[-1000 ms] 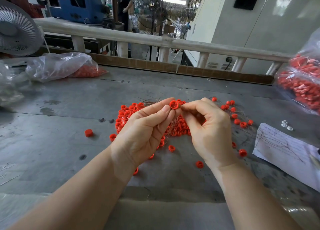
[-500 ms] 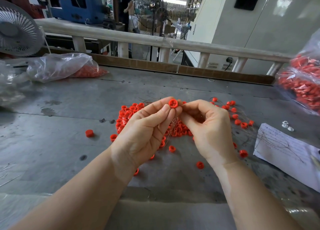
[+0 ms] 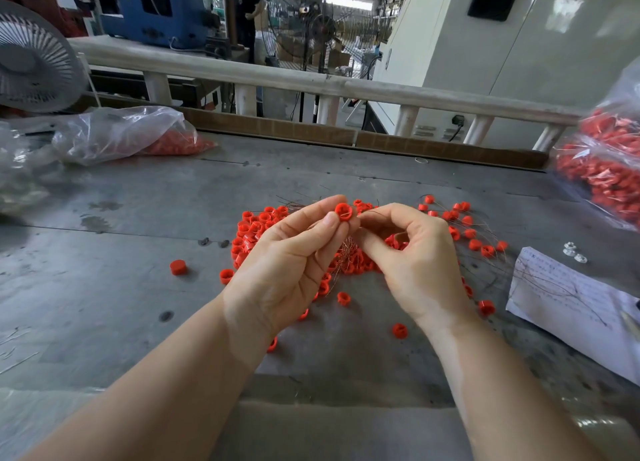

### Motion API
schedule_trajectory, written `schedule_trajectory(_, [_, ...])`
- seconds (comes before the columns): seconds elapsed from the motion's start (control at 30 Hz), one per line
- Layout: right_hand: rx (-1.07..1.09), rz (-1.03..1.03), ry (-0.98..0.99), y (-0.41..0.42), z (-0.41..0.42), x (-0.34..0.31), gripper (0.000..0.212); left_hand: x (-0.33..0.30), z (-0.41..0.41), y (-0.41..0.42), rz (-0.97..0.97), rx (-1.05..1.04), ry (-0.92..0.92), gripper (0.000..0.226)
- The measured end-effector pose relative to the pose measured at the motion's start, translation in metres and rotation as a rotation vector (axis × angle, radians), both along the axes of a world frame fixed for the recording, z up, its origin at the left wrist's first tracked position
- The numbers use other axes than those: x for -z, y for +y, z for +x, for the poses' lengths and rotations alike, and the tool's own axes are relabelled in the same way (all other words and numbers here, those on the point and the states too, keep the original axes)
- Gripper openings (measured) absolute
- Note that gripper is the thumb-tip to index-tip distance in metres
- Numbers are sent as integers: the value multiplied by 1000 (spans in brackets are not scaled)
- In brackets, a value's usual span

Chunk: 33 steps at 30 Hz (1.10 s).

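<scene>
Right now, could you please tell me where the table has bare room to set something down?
Bare table lies left of the lone red cap, before the clear bag. Another strip runs between the cap pile and the cardboard edge. Crowded around the left hand, right hand and paper sheet.

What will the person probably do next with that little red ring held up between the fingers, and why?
Probably draw the thin wire through the red ring. The left hand pinches the ring above the pile; the right hand pinches right beside it, where the fine strand seems to cross the opening. Loose rings farther right already carry wires.
</scene>
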State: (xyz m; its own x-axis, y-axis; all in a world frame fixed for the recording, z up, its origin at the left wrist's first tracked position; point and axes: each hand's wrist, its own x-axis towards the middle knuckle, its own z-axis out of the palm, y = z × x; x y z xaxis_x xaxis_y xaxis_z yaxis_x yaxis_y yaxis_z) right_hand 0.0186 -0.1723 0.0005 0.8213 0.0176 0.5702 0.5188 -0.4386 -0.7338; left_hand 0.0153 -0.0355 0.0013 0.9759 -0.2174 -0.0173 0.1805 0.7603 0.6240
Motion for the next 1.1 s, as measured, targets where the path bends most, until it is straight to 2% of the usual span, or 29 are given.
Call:
schedule_trajectory(0.13, [-14, -62, 11, 2, -2, 1, 4, 1, 1, 1, 6, -8, 4, 21])
schedule_trajectory(0.33, [-39, -14, 36, 3, -5, 0, 21, 3, 3, 3, 1, -21, 15, 19])
schedule_trajectory(0.5, [-43, 43, -48, 3, -4, -2, 9, 5, 5, 4, 42, -27, 19, 18])
schedule_trajectory(0.87, [7, 33, -83, 0, 2, 4, 14, 4, 3, 0, 86, -18, -12, 20])
schedule_trajectory(1.1, [20, -28, -169, 2, 1, 5, 9, 3, 4, 2, 65, -12, 2, 20])
